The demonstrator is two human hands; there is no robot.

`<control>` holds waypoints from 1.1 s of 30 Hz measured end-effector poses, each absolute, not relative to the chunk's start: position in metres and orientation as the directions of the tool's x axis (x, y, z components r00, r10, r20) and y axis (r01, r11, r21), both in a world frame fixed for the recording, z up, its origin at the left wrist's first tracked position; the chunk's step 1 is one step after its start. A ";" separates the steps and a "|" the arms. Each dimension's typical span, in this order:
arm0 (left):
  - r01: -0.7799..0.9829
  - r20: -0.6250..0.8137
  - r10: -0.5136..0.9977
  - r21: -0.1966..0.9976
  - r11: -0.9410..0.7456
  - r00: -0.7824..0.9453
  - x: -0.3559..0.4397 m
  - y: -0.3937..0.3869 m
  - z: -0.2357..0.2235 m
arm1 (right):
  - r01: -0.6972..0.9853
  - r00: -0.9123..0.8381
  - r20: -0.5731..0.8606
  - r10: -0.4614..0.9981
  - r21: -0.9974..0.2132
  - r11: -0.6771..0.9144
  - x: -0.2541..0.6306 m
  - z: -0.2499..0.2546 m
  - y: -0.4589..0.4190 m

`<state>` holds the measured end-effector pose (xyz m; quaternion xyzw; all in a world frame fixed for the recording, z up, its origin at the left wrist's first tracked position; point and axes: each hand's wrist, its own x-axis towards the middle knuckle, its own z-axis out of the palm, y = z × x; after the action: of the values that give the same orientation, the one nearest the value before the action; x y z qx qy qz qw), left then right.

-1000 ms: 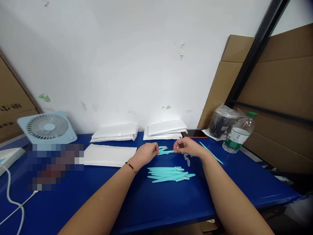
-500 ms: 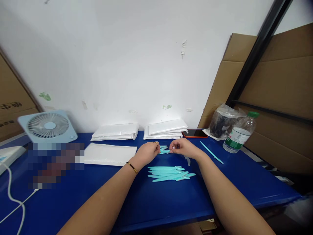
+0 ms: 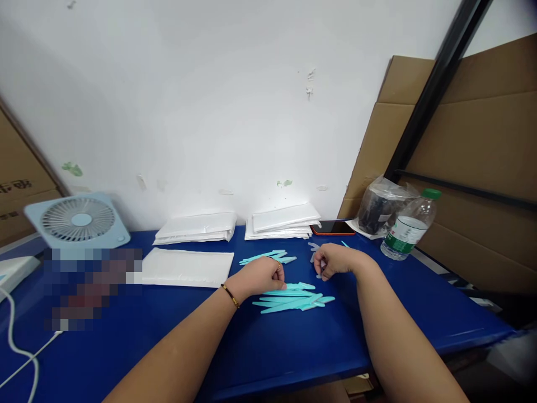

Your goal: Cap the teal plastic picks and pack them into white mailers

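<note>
Turquoise eyebrow razors (image 3: 289, 304) lie in a near pile on the blue table. Closed over the top of this pile, my left hand (image 3: 262, 274) pinches the handle of one eyebrow razor at its fingertips. A smaller group of turquoise razors (image 3: 264, 255) rests just beyond it, partly covered by the hand. To the right, my right hand (image 3: 335, 260) is closed, fingertips down at the tabletop on a small clear blade cover (image 3: 319, 276). More clear covers (image 3: 312, 246) lie beside its fingers. Another razor (image 3: 344, 244) shows only its tip behind my right hand.
White padded envelopes (image 3: 188, 267) lie at left, with two stacks (image 3: 197, 226) along the wall. A phone (image 3: 333, 228), a bagged dark container (image 3: 373, 212) and a water bottle (image 3: 406, 232) stand back right. A blue fan (image 3: 81, 219) and white cable (image 3: 12, 341) are at left.
My hands have parted from the razor they held between them, which now lies in the far group. The left came down to the near pile; the right moved right to the clear covers.
</note>
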<state>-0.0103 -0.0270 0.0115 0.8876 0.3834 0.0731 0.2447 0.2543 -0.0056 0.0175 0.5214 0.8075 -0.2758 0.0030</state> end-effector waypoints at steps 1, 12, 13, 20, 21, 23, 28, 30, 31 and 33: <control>0.661 -0.071 0.730 0.490 -0.569 0.680 -0.009 -0.027 0.011 | 0.841 -0.461 -0.283 0.841 -0.443 0.312 0.252 0.018 -0.006; 0.499 0.130 0.858 0.766 -0.405 0.497 -0.020 -0.001 -0.003 | 0.549 -0.347 0.197 0.917 -0.750 0.368 0.236 0.025 -0.003; 0.478 0.138 0.866 0.786 -0.391 0.481 -0.021 0.001 -0.004 | 0.521 -0.332 0.220 0.917 -0.768 0.373 0.236 0.024 -0.002; 0.407 0.128 0.893 0.856 -0.319 0.433 -0.024 0.004 0.005 | 0.332 -0.336 0.391 0.857 -0.802 0.496 0.229 0.026 -0.004; 0.405 0.123 0.894 0.859 -0.313 0.430 -0.024 0.004 0.006 | 0.315 -0.359 0.401 0.843 -0.798 0.514 0.227 0.027 -0.006; 0.396 0.110 0.899 0.870 -0.293 0.424 -0.025 0.004 0.007 | 0.284 -0.401 0.409 0.820 -0.795 0.536 0.223 0.030 -0.009; 0.371 0.081 0.898 0.892 -0.260 0.433 -0.026 0.004 0.005 | 0.251 -0.441 0.394 0.807 -0.809 0.532 0.220 0.034 -0.013; 0.355 0.067 0.893 0.902 -0.245 0.446 -0.026 0.003 0.006 | 0.230 -0.456 0.373 0.808 -0.828 0.511 0.220 0.034 -0.013; 0.338 0.061 0.887 0.911 -0.238 0.458 -0.026 0.003 0.006 | 0.212 -0.465 0.358 0.809 -0.842 0.495 0.220 0.034 -0.014; 0.290 0.049 0.866 0.932 -0.219 0.497 -0.026 0.001 0.008 | 0.172 -0.482 0.330 0.812 -0.873 0.457 0.218 0.033 -0.015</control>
<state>-0.0261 0.0013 0.0082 0.7203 0.4012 0.3008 0.4792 0.2182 -0.0146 0.0335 0.3246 0.7580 -0.4078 -0.3920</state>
